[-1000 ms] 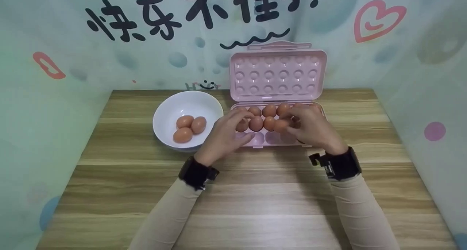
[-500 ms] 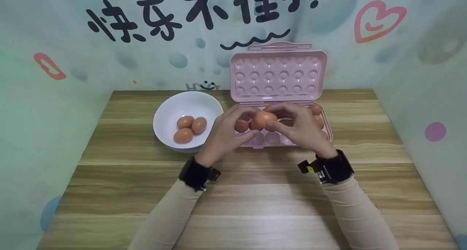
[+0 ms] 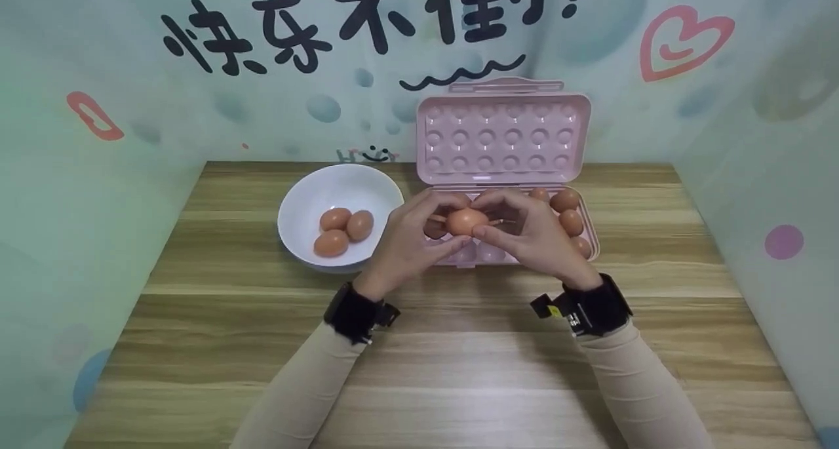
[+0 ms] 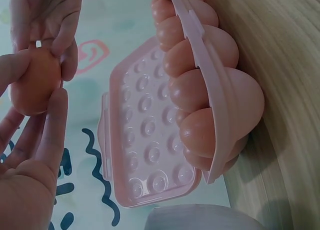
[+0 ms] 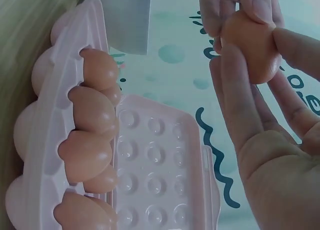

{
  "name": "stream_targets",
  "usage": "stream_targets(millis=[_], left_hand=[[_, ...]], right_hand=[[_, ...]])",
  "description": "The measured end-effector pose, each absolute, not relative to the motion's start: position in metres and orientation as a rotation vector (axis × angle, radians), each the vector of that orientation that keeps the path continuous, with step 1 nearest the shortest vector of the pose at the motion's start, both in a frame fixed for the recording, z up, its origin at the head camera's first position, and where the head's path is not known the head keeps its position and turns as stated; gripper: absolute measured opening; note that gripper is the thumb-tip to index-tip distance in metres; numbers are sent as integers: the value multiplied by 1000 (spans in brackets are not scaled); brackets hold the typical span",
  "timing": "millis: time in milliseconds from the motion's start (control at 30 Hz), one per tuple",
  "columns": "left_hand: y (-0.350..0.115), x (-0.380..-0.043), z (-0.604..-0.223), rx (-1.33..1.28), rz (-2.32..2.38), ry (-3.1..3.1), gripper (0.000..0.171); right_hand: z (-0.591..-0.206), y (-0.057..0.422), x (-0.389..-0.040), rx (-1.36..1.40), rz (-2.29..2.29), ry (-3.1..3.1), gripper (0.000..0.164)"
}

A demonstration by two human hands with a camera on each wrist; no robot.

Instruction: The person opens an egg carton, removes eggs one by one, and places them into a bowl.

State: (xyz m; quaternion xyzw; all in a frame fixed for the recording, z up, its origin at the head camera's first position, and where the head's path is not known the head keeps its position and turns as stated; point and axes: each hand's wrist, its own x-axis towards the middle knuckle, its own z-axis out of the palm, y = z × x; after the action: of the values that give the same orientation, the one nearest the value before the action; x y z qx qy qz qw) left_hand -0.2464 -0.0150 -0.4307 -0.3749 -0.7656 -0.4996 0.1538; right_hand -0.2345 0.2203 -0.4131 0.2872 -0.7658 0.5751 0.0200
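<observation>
A brown egg (image 3: 467,222) is held up between both hands, above the tray of a pink egg carton (image 3: 594,242). My left hand (image 3: 409,242) pinches it from the left, thumb on the near side. From the other side, the fingers and thumb of my right hand (image 3: 541,239) grip the same egg. Both wrist views show fingertips of the two hands around the egg (image 4: 36,85). Several more eggs (image 5: 90,155) sit in the carton's cups. The hands hide the middle of the tray in the head view, where pink cups show along the front.
The carton's dimpled lid (image 3: 505,147) stands raised at the back, near the printed backdrop (image 3: 262,121). Left of the carton is a white bowl (image 3: 298,203) with three brown eggs (image 3: 331,242) in it. The wooden table (image 3: 459,370) stretches toward the front.
My right hand has carried the egg leftward from over the carton's right part to my left hand. My left hand, almost still, now has its fingertips on the egg too.
</observation>
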Motion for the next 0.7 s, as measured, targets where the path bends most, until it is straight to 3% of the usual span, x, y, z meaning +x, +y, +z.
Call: stream_targets(millis=[400, 700], left_hand=[[-37, -253, -418, -935, -1289, -2383, 44], [-71, -254, -400, -832, -1346, -2397, 41]], right_hand=[[-404, 238, -235, 843, 1515, -2426, 29], [-399, 251, -239, 732, 1219, -2521, 41]])
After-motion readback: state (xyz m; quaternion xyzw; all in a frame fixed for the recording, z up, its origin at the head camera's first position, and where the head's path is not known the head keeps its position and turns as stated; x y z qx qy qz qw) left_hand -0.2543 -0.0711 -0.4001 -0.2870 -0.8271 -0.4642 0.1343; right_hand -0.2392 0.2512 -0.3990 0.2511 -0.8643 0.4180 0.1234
